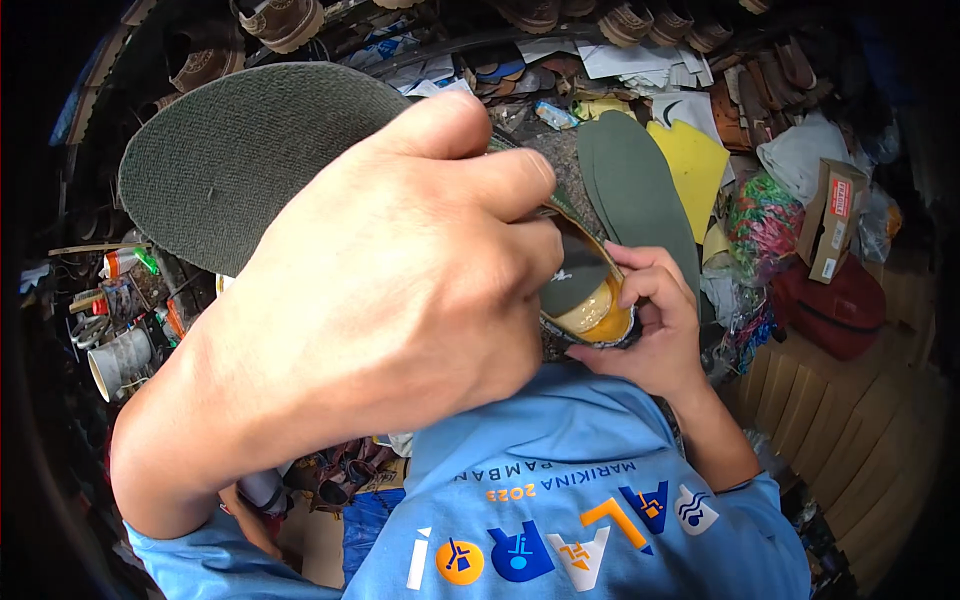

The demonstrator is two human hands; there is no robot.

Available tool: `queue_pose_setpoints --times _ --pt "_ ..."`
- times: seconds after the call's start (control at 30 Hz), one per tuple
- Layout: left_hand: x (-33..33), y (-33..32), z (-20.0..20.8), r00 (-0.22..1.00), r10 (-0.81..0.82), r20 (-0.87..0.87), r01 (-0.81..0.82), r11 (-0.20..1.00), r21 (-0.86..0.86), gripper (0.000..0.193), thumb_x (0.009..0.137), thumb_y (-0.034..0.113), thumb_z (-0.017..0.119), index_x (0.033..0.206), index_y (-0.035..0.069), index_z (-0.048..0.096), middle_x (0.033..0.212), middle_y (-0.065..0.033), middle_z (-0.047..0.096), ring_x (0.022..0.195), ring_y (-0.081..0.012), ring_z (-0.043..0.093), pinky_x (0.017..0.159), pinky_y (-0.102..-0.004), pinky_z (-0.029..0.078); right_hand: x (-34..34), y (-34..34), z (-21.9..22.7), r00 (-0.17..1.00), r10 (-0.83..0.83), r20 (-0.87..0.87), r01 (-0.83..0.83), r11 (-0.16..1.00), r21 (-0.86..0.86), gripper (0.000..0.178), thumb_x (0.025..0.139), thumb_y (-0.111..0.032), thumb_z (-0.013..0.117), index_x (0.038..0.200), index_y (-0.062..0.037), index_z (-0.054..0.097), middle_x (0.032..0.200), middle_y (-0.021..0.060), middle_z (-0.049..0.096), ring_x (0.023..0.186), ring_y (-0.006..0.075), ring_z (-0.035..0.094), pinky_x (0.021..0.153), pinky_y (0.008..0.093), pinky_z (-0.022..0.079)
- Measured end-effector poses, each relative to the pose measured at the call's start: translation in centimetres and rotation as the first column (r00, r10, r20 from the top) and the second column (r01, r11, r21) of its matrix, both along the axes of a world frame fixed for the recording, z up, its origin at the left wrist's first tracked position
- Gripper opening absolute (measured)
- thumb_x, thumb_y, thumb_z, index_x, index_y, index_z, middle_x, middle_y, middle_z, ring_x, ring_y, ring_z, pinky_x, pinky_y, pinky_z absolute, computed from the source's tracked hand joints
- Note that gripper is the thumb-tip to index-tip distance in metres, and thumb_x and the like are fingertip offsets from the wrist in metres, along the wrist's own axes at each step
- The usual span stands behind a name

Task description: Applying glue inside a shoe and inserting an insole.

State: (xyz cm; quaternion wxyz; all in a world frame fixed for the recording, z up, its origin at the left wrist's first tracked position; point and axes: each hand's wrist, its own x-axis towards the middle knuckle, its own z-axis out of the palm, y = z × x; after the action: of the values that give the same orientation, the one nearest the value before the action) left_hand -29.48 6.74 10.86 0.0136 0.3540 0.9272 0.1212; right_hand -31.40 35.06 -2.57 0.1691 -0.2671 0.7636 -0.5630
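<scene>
My left hand (400, 270) is large in the foreground, its fingers curled and closed. From behind it, a dark green, textured, sole-shaped piece (250, 160) reaches out to the upper left. The fingers seem wrapped around this piece, though the grip itself is hidden. Just right of the knuckles is a shoe (605, 325) with a yellow lining and a dark insole inside. My right hand (660, 325) pinches the shoe's rounded end between thumb and fingers. The left hand covers the rest of the shoe, so I cannot tell whether the textured piece is joined to it.
Smooth green sole pieces (640, 180) lie beyond my right hand, beside a yellow sheet (700, 170). A cardboard box (832, 215) and a red bag (835, 305) are on the right. A white cup (115, 365) lies tipped at left. Brown shoes (280, 22) line the far edge.
</scene>
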Motion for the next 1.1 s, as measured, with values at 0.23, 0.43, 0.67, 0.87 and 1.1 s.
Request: queue_pose_setpoints --times 0.23,0.43,0.67,0.87,1.1 --pt "-1.4 0.3 -2.2 0.982 -0.016 0.188 -0.012 0.989 0.146 0.014 0.057 0.020 0.070 0.064 0.007 0.070 0.086 0.0042 0.068 0.086 -0.0182 0.058 0.074 -0.0351 0.044 0.2 -0.3 -0.2 0.999 0.011 -0.033 -0.010 1.000 0.028 0.052 0.053 -0.014 0.100 0.085 -0.0074 0.060 0.114 0.0193 0.065 0.122 0.0342 0.066 0.092 0.0403 0.055" --pt "-2.3 1.6 -2.6 0.975 -0.074 0.212 0.047 0.990 0.132 0.015 0.063 0.026 0.069 0.059 0.011 0.066 0.075 0.0057 0.059 0.084 -0.0166 0.055 0.072 -0.0311 0.043 0.0 -0.4 0.6 0.997 0.029 -0.072 -0.024 0.997 0.073 0.053 0.053 -0.015 0.101 0.084 -0.0075 0.059 0.115 0.0207 0.066 0.120 0.0341 0.067 0.092 0.0409 0.055" --pt "-2.7 3.0 -2.6 0.958 -0.137 0.253 0.147 0.989 -0.020 0.012 0.069 0.028 0.068 0.060 0.021 0.068 0.075 0.0067 0.063 0.090 -0.0161 0.057 0.082 -0.0318 0.042 -0.6 -0.4 1.7 0.992 0.103 -0.066 -0.093 0.986 0.137 0.056 0.054 -0.021 0.103 0.092 -0.0050 0.064 0.121 0.0246 0.063 0.111 0.0330 0.067 0.091 0.0416 0.056" --pt "-2.8 3.8 -2.5 0.944 -0.170 0.281 0.200 0.976 -0.082 0.013 0.073 0.029 0.068 0.061 0.023 0.070 0.073 0.0078 0.063 0.093 -0.0150 0.057 0.085 -0.0305 0.040 -3.7 -0.2 5.2 0.685 0.414 -0.599 -0.287 0.910 0.300 0.029 0.070 -0.025 0.087 0.087 -0.0134 0.067 0.109 0.0088 0.068 0.104 0.0247 0.064 0.091 0.0445 0.046" --pt "-2.6 3.3 -3.3 0.971 -0.148 0.188 0.155 0.988 -0.026 0.013 0.072 0.028 0.068 0.062 0.020 0.071 0.072 0.0076 0.061 0.092 -0.0156 0.057 0.084 -0.0310 0.043 -4.2 -3.3 6.8 0.403 0.826 -0.394 -0.507 0.560 0.655 0.003 0.080 -0.018 0.065 0.080 -0.0161 0.067 0.067 -0.0035 0.055 0.078 0.0142 0.060 0.098 0.0444 0.039"
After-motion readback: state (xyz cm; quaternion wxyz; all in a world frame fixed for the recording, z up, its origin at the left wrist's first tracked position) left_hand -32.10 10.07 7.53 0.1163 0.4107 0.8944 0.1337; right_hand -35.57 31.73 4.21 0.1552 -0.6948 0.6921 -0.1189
